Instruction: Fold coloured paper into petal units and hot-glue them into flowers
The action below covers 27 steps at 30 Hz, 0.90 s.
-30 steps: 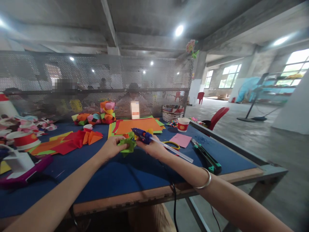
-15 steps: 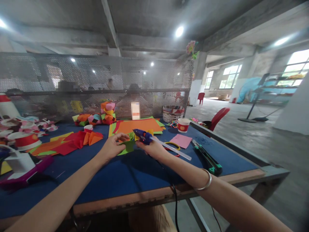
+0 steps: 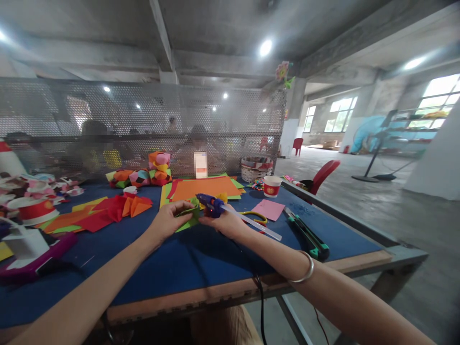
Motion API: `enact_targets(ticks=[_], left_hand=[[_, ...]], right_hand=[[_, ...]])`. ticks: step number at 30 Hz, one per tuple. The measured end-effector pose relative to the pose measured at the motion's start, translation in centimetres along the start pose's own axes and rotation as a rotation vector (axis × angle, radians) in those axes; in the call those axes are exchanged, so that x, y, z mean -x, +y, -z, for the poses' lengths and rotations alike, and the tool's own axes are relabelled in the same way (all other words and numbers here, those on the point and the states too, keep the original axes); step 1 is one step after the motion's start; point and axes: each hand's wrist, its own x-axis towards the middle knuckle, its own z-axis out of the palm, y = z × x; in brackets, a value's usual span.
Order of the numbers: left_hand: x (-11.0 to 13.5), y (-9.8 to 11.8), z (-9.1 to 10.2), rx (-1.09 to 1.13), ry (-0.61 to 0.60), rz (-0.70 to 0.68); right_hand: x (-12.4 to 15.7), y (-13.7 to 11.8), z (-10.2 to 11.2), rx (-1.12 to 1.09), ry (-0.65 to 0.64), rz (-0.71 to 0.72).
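Observation:
My right hand (image 3: 227, 221) is wrapped round a blue hot glue gun (image 3: 210, 204), with a long clear glue stick (image 3: 257, 224) jutting from its back end. The gun's nozzle points left, close above a piece of green paper (image 3: 192, 218). Thumb and fingers of my left hand (image 3: 171, 219) pinch that green paper at its left edge. Where nozzle and paper meet is too small to make out. Behind my right hand lie scissors with yellow and red handles (image 3: 257, 215), partly hidden. A black cord runs from below my right hand over the table's front edge.
Stacked coloured sheets (image 3: 204, 188) lie behind my hands. Folded red and orange papers (image 3: 118, 208) are to the left, near paper balls (image 3: 158, 170). On the right are a pink square (image 3: 269, 210), a utility knife (image 3: 307, 235), a paper cup (image 3: 272, 186) and a basket (image 3: 257, 168).
The glue gun has dipped slightly and the green paper between my hands is tilted flatter. The camera view has shifted a little. Both hands keep their grip.

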Motion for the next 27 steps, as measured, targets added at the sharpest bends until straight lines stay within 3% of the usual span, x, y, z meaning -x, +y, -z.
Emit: enact_targets(ticks=[9,21,27], left_hand=[[0.5,1.1,-0.9,-0.195,0.039,-0.181],[0.7,1.5,-0.8,-0.192,0.091,-0.181],[0.7,1.4,-1.0,-0.127,0.073,-0.163]], right_hand=[[0.1,-0.6,0.3,0.045,-0.002,-0.107],[0.5,-0.9,0.1,-0.138,-0.074,-0.127],[0.3,-0.7,0.1,-0.105,-0.098,-0.081]])
